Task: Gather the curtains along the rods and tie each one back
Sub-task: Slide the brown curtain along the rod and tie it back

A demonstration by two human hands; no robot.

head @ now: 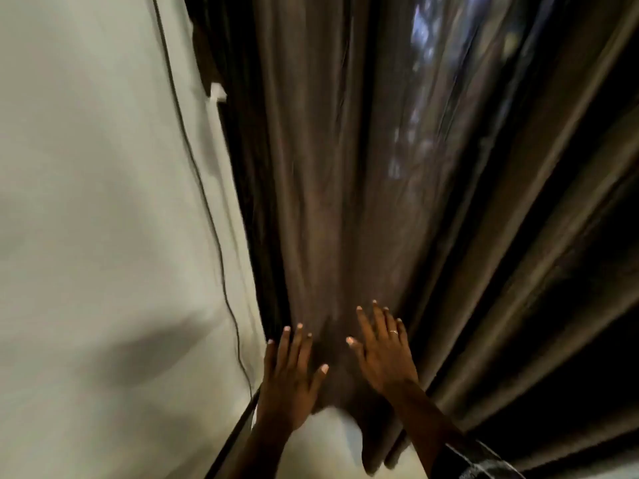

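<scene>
curtain (pixel 345 167): brown, pleated, hanging just right of pale wall (pixel 86 167) | left hand (pixel 288 378): fingers spread, flat on lower folds, nearer wall | right hand (pixel 383 350): fingers spread, flat on folds, farther from wall | cable (pixel 204 188): thin, dark, running down wall

The curtain (pixel 328 202) is brown cloth, fairly thick-looking, smooth, with a soft satin-ish sheen along the folds. Up top a patch lets bluish light through, so maybe it's thinner there, but it's too blurry to tell. The wall (pixel 86 202) looks like smooth matt off-white paint. The cable (pixel 221 261) running down it is thin, black, probably plastic-coated. The ring (pixel 393 331) on the right hand (pixel 383 354) is shiny metal. The sleeve (pixel 484 458) is patterned cloth.
</scene>
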